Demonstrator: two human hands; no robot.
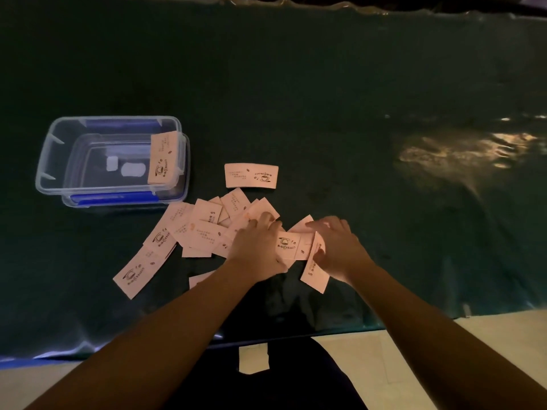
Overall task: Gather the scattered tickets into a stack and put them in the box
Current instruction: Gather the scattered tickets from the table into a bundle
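Note:
Pale pink coffee tickets (pixel 189 229) lie scattered and overlapping on the dark green table cover, left of centre. One ticket (pixel 251 176) lies apart above the pile. A clear plastic box (pixel 50 161) with blue clips stands at the left, and one ticket (pixel 162 158) leans against its right inner wall. My left hand (pixel 257 247) and my right hand (pixel 337 247) both grip a small bunch of tickets (pixel 291 247) between them, just above the table. Part of that bunch is hidden by my fingers.
The green table cover (pixel 296 99) stretches far back and right, with a shiny glare patch (pixel 461 149) at the right. The table's front edge runs below my forearms. A single pale ticket (pixel 253 358) lies on the floor beneath the edge.

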